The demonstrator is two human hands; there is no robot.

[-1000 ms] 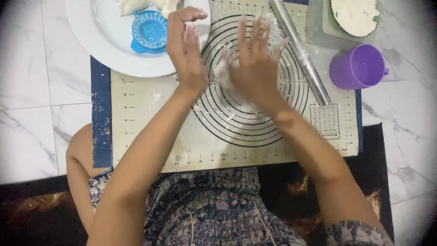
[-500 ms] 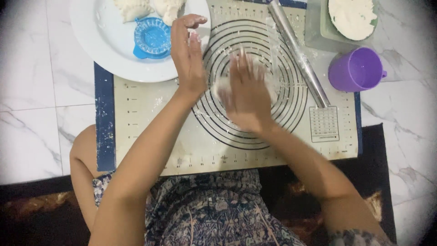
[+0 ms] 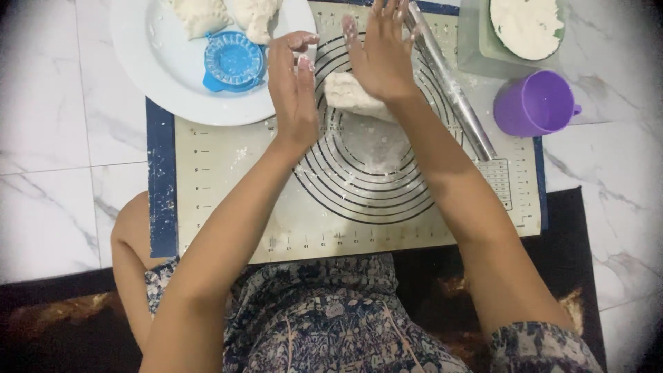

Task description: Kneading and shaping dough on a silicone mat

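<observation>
dough lump (image 3: pixel 350 94) | white, floured, elongated | on baking mat's rings, partly under right palm

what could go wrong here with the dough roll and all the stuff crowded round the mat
The right hand rolls the dough close beside the rolling pin; a wide push might knock the pin toward the purple cup. The left hand hangs by the white plate rim and could bump it.
</observation>
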